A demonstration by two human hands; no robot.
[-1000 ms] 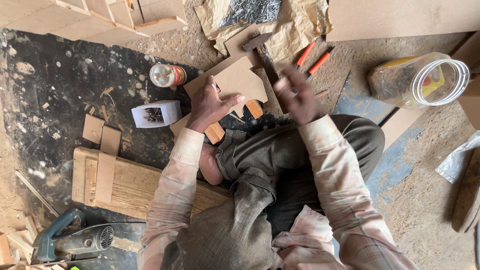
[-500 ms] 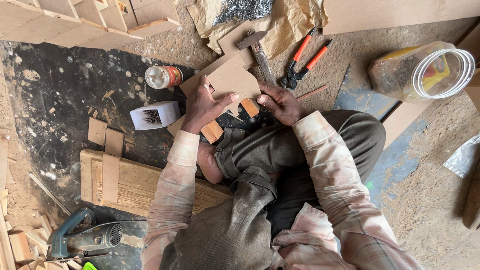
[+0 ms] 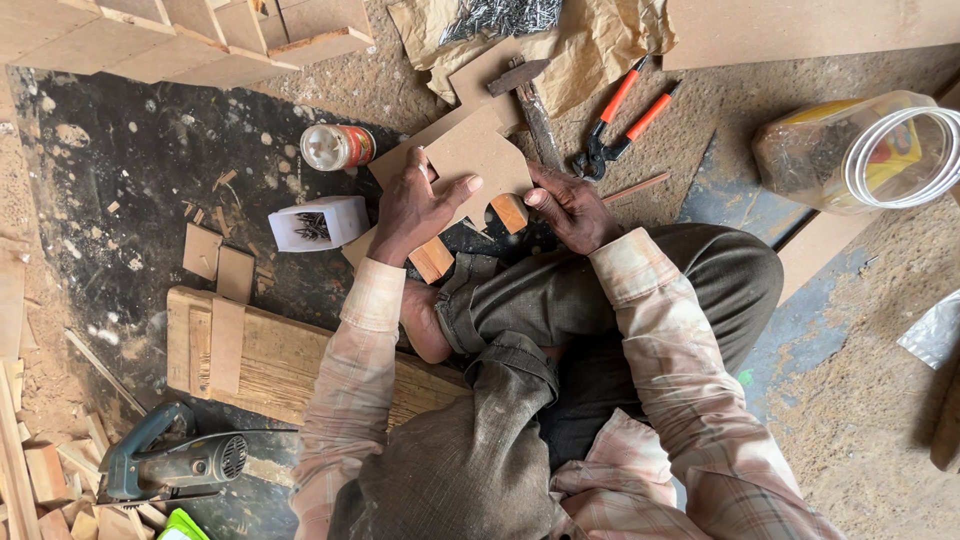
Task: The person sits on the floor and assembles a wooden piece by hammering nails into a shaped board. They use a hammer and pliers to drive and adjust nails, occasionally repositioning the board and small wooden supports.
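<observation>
The shaped fibreboard piece (image 3: 470,160) is being pressed flat by the left hand (image 3: 415,210), fingers spread across its lower left part and the thumb stretched toward the right; nothing is being enclosed in that hand. The right hand (image 3: 570,205) is being closed on the board's lower right edge, beside a small wooden block (image 3: 511,211) that is lying under the board. A second block (image 3: 432,259) is showing below the left wrist. The board is being held on the floor just in front of the crossed legs, resting on these blocks.

Risk noted: the board is being supported on loose blocks only, so it is judged likely to tip or slide if pressure is being applied unevenly. The hammer (image 3: 530,95) is touching the board's upper edge and could be nudged. The heap of nails (image 3: 500,15) on the brown paper (image 3: 590,45), the open white box (image 3: 320,222) and the small tin (image 3: 338,146) are lying near and could be scattered by a sliding board.

Against the picture half a second earlier, the left thumb is being extended further across the board, the right hand is being set slightly lower, and the pliers (image 3: 625,115) are lying unchanged.
</observation>
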